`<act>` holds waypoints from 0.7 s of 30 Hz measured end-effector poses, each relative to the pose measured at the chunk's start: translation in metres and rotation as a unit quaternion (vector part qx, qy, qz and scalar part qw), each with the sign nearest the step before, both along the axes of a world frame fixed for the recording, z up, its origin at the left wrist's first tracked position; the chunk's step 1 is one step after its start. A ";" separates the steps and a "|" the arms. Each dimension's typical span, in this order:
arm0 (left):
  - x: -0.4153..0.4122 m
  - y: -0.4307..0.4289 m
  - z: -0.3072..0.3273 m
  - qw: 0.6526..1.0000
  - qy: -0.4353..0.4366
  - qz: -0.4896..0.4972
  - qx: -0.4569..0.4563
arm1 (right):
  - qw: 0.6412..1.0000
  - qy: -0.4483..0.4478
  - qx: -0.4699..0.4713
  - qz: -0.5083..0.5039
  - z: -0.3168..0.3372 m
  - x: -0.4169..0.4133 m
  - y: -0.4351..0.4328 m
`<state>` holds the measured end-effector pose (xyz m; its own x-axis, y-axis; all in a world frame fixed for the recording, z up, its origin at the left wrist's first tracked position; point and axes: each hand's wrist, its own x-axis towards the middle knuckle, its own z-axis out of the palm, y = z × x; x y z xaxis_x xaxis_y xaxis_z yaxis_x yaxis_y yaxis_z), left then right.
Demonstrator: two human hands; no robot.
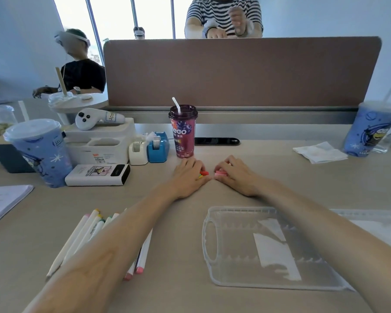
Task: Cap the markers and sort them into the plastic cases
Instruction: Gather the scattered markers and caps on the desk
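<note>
mixed caps (204, 173): red, yel, grn;
pink caps (219, 173): pink, 2 shades;
markers (86, 231): wht barrels; pink, yel, grn ends;
case (235, 210): clear; wht sheet inside;
drink cup (182, 132): purple w/ grape print; wht straw;
side cups (40, 150): blue w/ cartoon print;
tape dispensers (158, 147): 1 wht, 1 blue;
divider (235, 71): brown;
desk (178, 290): beige;
shirt (212, 12): blk/wht stripes

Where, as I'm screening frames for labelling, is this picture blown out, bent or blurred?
Head view: the windows are blown out; the wide lens bows the brown divider panel; the striped-shirted person's raised hand is motion-blurred; the blue cup at the right edge is soft; the clear plastic case shows faintly; left hand and right hand, curled over coloured caps, are sharp.
</note>
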<state>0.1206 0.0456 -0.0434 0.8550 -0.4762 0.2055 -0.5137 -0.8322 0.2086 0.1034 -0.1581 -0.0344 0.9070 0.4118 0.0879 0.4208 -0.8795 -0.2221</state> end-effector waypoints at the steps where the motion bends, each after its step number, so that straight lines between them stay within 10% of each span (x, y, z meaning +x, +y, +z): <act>1: -0.001 0.000 0.000 1.000 -0.013 -0.011 -0.011 | 1.000 0.003 0.013 0.006 0.001 -0.001 0.001; 10: -0.011 -0.003 0.009 0.996 -0.074 -0.006 0.046 | 0.982 -0.124 -0.141 0.004 0.009 -0.013 0.012; 21: -0.020 0.004 0.028 0.977 -0.024 0.039 -0.208 | 0.974 -0.057 0.189 -0.113 0.039 -0.032 -0.016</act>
